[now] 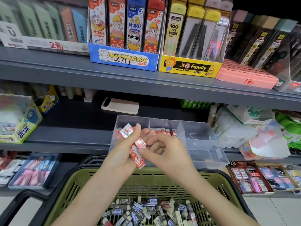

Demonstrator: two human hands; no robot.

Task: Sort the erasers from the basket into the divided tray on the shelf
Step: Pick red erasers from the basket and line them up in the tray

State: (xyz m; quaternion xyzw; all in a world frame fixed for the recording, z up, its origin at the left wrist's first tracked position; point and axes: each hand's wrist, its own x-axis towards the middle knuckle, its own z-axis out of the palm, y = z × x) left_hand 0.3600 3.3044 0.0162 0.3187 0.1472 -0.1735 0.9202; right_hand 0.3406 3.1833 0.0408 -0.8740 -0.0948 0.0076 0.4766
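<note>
Phone (120,105) behind tray (205,145), left hand (119,154) with erasers (139,143) in front

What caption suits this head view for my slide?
The left hand grips red erasers, right hand pinches one, above a green basket, before a clear divided tray on the shelf.

Left hand (120,152) and right hand (167,152) around red erasers (139,143), above green basket (114,176), before clear divided tray (203,144)
</note>
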